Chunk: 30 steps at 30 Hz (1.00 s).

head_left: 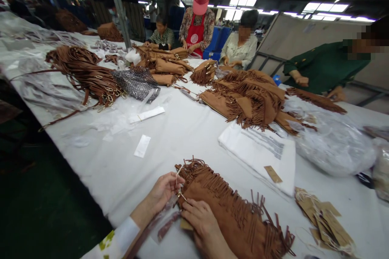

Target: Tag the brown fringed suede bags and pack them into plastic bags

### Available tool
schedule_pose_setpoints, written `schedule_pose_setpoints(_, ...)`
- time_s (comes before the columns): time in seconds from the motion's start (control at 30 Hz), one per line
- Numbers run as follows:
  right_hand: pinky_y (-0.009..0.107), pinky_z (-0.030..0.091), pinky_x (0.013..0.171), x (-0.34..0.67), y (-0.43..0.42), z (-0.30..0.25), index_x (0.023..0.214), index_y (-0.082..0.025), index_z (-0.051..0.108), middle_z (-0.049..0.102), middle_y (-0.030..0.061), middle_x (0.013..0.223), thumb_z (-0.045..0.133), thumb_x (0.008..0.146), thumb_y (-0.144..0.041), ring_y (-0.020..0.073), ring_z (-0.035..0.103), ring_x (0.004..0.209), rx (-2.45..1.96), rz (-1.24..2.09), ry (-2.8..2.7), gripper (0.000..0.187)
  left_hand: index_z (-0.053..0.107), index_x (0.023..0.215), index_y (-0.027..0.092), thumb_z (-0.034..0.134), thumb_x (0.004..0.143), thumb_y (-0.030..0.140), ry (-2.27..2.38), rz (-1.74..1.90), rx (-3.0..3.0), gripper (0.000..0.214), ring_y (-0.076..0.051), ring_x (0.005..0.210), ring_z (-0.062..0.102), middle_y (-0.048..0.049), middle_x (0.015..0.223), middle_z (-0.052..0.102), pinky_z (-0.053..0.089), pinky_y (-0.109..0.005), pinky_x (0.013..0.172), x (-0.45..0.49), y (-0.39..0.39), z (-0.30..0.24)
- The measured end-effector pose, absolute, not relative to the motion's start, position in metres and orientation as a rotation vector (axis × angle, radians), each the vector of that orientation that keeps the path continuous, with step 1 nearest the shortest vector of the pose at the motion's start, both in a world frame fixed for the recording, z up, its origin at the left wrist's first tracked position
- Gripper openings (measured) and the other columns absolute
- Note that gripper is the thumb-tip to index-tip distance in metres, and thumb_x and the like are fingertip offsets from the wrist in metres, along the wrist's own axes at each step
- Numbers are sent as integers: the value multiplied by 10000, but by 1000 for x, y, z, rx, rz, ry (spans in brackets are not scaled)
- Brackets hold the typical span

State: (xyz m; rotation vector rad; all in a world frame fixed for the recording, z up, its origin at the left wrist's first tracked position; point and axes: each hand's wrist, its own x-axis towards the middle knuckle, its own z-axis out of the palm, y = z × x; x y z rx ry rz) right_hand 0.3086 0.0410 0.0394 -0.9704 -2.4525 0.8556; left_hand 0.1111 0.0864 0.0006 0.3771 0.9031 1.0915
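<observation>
A brown fringed suede bag point(225, 206) lies flat on the table in front of me. At its left end, my left hand point(165, 190) pinches a pale string point(177, 176) that runs up past the fingertips. My right hand point(203, 222) is closed at the bag's edge, its fingertips on the string's other end beside a small metal fitting point(180, 194). A kraft tag point(186, 224) shows partly from beneath the right hand. Below the left hand lies a strap in clear plastic point(165, 226), partly hidden by the forearm.
Several kraft tags with strings point(325, 222) lie at right. Beyond are a folded white bag with print point(258, 149), clear plastic point(334, 141), piled fringed bags point(252, 93) and straps with metal clasps point(82, 73). White slips point(142, 146) lie left. Several co-workers stand across the table.
</observation>
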Motion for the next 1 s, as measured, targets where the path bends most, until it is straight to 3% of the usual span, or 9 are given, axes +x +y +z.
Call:
schedule_pose_setpoints(0.1,320,450,827,295,48,32,1038,-241,599,705,50,956,445,896,-210,195,635,924,-1229,1038,-1973,212,672,834,131,776,614,244,937,1063,445,268,-47,517,515,-65,887,710,431,-189,553,110,86,0)
schedule_pose_setpoints(0.23,270,449,617,282,63,31,1042,-210,522,645,-11,722,525,848,-331,171,593,640,-1425,1251,-1534,228,700,943,116,814,610,362,984,1012,562,430,-63,548,550,-105,990,698,441,-205,562,112,86,0)
schedule_pose_setpoints(0.4,273,435,697,277,81,41,841,-210,574,657,14,811,518,771,-206,186,600,763,-1387,1283,-1767,90,696,984,114,827,582,425,1031,975,752,525,-186,824,641,-108,935,714,478,-283,775,114,92,4)
schedule_pose_setpoints(0.5,287,424,713,275,83,42,869,-212,585,681,31,855,511,760,-178,206,615,801,-1469,1225,-1881,137,686,1027,112,785,635,395,1067,929,886,493,-186,779,634,-84,872,715,476,-292,750,111,96,7)
schedule_pose_setpoints(0.63,294,425,760,272,83,40,1006,-228,588,700,29,925,509,751,-139,212,634,858,-1460,1222,-1952,281,720,965,134,737,644,271,1110,865,1068,350,-182,740,611,-19,779,700,459,-255,686,106,100,15)
schedule_pose_setpoints(0.73,306,436,835,272,85,38,1098,-236,584,692,27,1016,505,763,-145,212,626,945,-1406,1281,-1902,356,742,923,168,696,651,227,1115,835,1184,282,-206,839,605,-6,847,715,456,-249,726,104,104,25)
schedule_pose_setpoints(0.87,327,426,951,275,90,35,1232,-215,541,647,42,1175,465,816,-187,200,588,1072,-1298,1366,-1751,423,646,1181,203,578,778,289,1078,759,1284,417,-178,774,624,-30,1007,706,486,-275,721,105,108,37)
schedule_pose_setpoints(1.0,343,429,974,276,91,32,1306,-202,511,638,49,1211,505,811,-221,212,589,1084,-1316,1348,-1700,496,551,1293,172,513,842,391,1046,696,1219,503,-147,629,628,-56,875,699,515,-282,646,104,107,35)
